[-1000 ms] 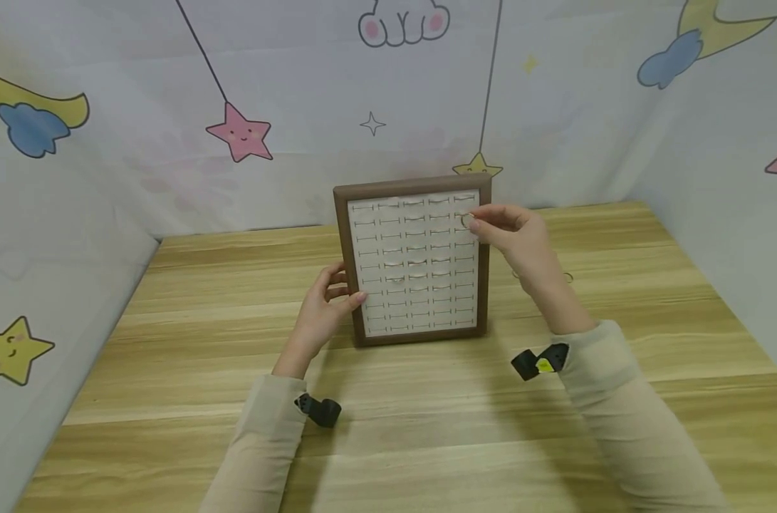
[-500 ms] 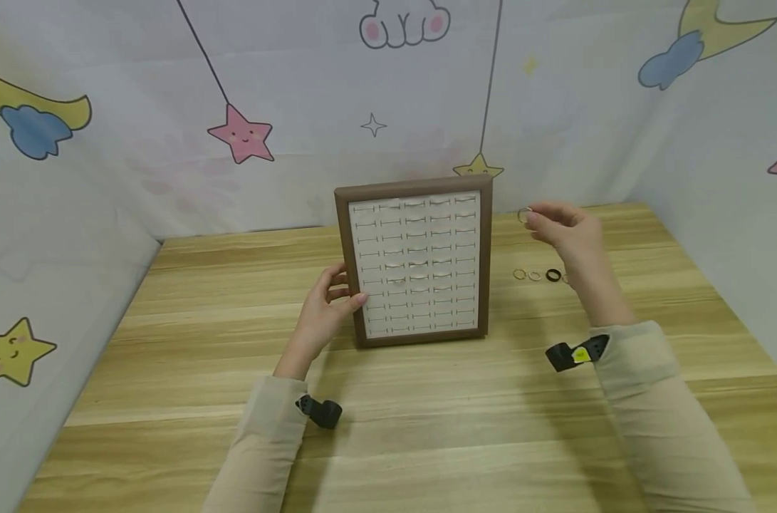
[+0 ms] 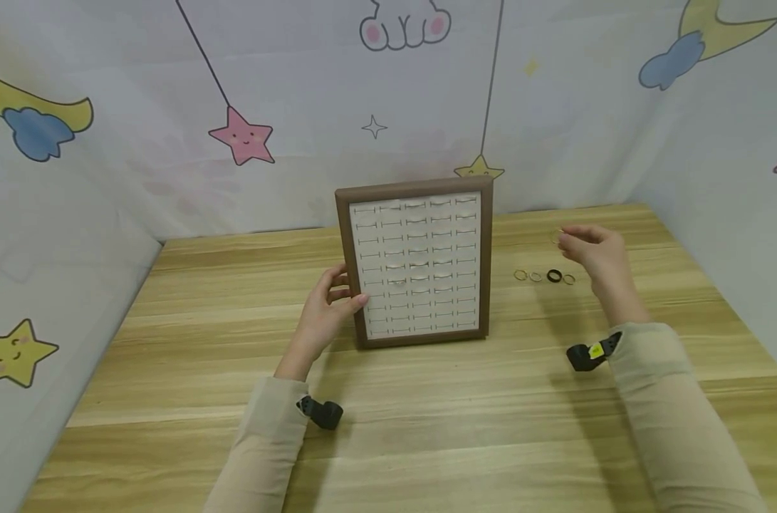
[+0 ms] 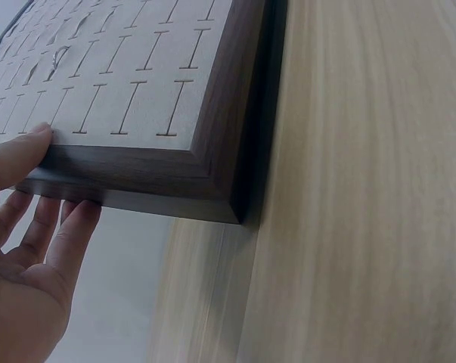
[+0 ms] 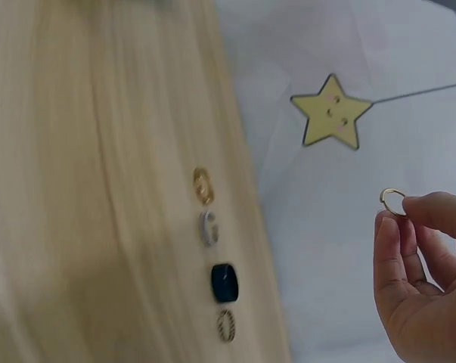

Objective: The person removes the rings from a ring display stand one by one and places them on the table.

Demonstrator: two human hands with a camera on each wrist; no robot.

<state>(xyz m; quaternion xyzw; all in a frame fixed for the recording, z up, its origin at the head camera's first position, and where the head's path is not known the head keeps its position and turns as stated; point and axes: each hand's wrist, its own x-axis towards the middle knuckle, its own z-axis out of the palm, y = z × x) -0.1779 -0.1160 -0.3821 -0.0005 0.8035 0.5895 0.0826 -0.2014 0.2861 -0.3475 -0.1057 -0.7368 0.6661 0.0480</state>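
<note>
A ring display board (image 3: 420, 263) with a brown frame and rows of slits in its pale face stands upright on the table. My left hand (image 3: 320, 317) grips its left edge, thumb on the face and fingers behind the frame, as the left wrist view also shows. To the right of the board, my right hand (image 3: 600, 260) pinches a thin gold ring (image 5: 392, 201) between thumb and fingertips, raised above the table. Below that hand lie a gold ring (image 3: 520, 275), a silver ring (image 3: 535, 276), a black ring (image 3: 554, 276) and a patterned ring (image 5: 226, 326) in a row.
The wood-grain table (image 3: 401, 427) reaches back to a white cloth backdrop (image 3: 311, 85) printed with stars and moons. Cloth also hangs along both sides. A small black camera sits on each sleeve cuff.
My right hand has moved right, away from the board's upper right corner, and then lower, carrying the gold ring. The row of rings has come into view. My left hand keeps its grip.
</note>
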